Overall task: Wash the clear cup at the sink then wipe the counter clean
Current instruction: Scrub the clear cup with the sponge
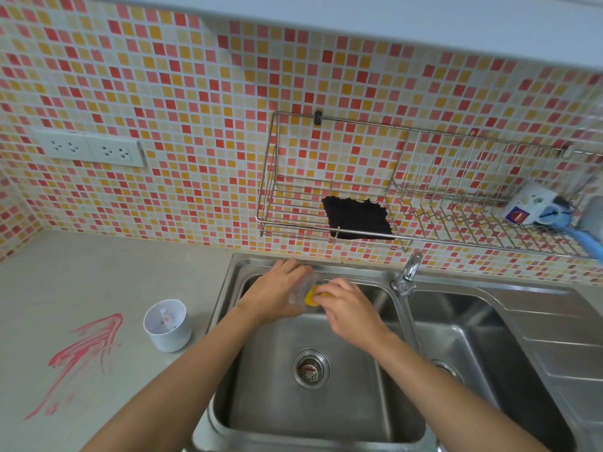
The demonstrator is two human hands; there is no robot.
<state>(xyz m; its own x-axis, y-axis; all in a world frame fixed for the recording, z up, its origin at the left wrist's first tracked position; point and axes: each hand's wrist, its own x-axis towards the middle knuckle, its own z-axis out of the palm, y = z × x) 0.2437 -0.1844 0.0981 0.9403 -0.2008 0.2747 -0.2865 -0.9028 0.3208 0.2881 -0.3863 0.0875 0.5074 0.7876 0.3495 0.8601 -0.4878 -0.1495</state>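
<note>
Over the left basin of the steel sink [225, 288] my left hand [274, 290] grips the clear cup [301, 293], tipped on its side with the mouth toward the right. My right hand [347, 306] presses a yellow sponge [310, 296] into the cup's mouth. Most of the cup is hidden by my fingers. A red smear [86, 349] streaks the grey counter [98, 272] to the left of the sink.
A white cup [168, 324] stands on the counter beside the sink's left rim. The faucet [408, 272] sits between the two basins. A wall rack [326, 203] above the sink holds a black cloth [357, 218], and a mug [528, 203] with a blue brush lies at its right. Wall sockets [89, 148] are at left.
</note>
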